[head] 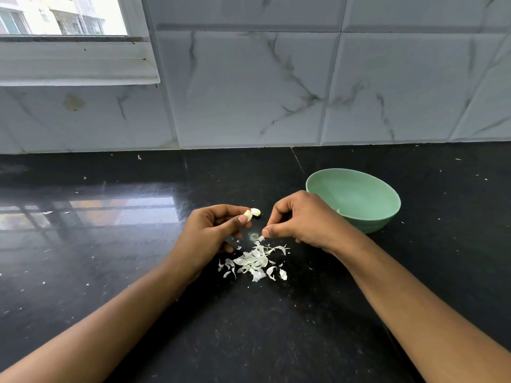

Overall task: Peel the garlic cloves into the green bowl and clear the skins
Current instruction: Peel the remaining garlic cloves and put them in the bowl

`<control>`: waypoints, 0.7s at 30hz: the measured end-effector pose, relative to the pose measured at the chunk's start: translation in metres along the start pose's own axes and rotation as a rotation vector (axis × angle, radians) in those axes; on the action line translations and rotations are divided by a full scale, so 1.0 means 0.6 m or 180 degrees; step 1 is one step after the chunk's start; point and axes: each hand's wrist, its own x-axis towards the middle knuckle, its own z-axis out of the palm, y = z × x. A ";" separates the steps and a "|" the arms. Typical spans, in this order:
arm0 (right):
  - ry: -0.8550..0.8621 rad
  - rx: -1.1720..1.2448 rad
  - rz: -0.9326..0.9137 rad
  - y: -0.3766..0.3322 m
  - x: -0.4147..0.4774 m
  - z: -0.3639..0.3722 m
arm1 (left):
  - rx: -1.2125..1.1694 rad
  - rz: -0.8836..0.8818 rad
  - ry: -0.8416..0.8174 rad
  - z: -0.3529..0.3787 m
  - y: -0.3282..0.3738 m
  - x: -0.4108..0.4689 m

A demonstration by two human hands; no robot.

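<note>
On the bench, the pile of skins lies just nearer than both hands. A loose clove lies between the left hand and the right hand, and the bowl stands behind the right hand.

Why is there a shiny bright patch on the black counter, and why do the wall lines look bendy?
Head view: the patch on the counter is glare, the window mirrored in the polished stone. Head view: the lines between the wall tiles bow because the lens is wide-angle, most near the edges. Head view: the skins look sharp, not blurred.
</note>
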 end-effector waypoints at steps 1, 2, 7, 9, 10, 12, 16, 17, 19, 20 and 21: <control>0.0028 0.0042 -0.0026 0.000 0.000 0.001 | 0.0006 0.0014 0.0011 0.000 0.001 0.000; 0.0037 0.0087 -0.0066 0.000 -0.001 0.002 | 0.0003 0.0027 0.0025 0.000 0.001 0.000; -0.0128 0.0305 -0.0302 0.002 -0.001 0.007 | -0.0089 0.0130 0.0116 0.000 0.001 -0.001; -0.0213 0.0324 -0.0292 0.001 -0.001 0.009 | -0.0057 0.0192 0.0124 -0.001 0.000 0.000; -0.0240 0.0323 -0.0263 0.000 -0.001 0.008 | -0.0022 0.0214 0.0127 -0.002 -0.002 0.002; -0.0256 0.0356 -0.0203 -0.001 -0.001 0.006 | 0.0072 0.0242 0.0130 -0.004 -0.004 0.004; -0.0221 0.0480 -0.0170 0.002 -0.001 0.000 | 0.0211 0.0295 0.0107 -0.006 -0.007 0.003; -0.0120 0.0513 -0.0203 0.003 -0.001 0.001 | 0.0241 0.0306 0.0091 -0.006 -0.008 0.003; 0.0154 0.0573 -0.0306 0.005 0.002 0.003 | 0.0303 0.0346 0.0073 -0.006 -0.009 0.003; 0.0259 0.0583 -0.0363 0.006 0.003 0.006 | 0.0350 0.0380 0.0072 -0.006 -0.008 0.004; 0.0324 0.0574 -0.0418 0.007 0.004 0.010 | 0.0412 0.0418 0.0068 -0.006 -0.008 0.003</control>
